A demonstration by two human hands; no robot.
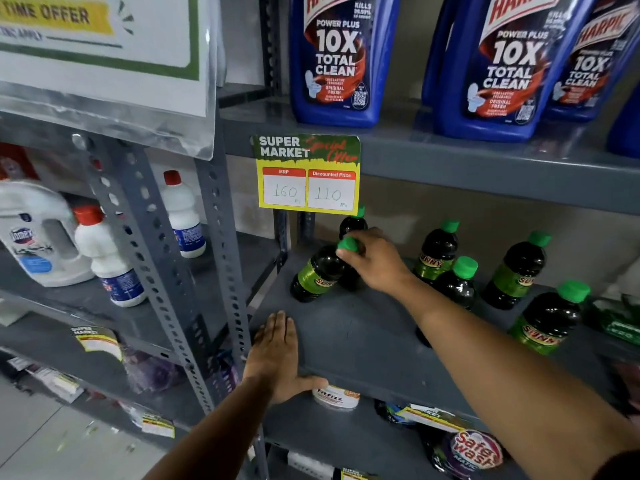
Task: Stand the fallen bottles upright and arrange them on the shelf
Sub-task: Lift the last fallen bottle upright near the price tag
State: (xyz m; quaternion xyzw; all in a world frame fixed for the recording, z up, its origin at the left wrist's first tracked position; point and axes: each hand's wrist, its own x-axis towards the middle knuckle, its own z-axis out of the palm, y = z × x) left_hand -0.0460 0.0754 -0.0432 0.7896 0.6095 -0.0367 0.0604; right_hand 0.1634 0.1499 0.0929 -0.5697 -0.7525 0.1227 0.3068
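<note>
Head view, wide-angle, looking down along a grey metal shelf [360,337] with a matte, slightly speckled surface and a perforated angle-iron upright [225,271] at its left corner.

Nearest: the left hand [277,358] is laid flat, palm down, on the shelf's front left corner, fingers straight and close together, thumb hooked over the front lip. Nothing is held in it.

Further in: the right hand [375,261] is reached across the shelf, its fingers closed around the neck of a tilted bottle [317,271], just under the green screw cap. The bottle is dark, glossy plastic, rounded at the shoulder, with a lime-green label band; it is seen leaning to the right, base on the shelf near the back left. A second dark bottle [351,223] is partly hidden just behind the hand.

To the right, four more bottles of the same kind are standing upright: one at the back [438,251], one in front of it [459,282] partly covered by the forearm, one further right [517,271], and one nearest the front right [550,318]. All carry ribbed green caps.

Above: a yellow and green price tag [308,174] is clipped to the upper shelf edge, hand-marked 160 and 110. Large blue cleaner bottles [341,60] with glossy labels are lined up on that upper shelf.

Far left: white bottles with red caps [104,254] are seen on the neighbouring rack.
</note>
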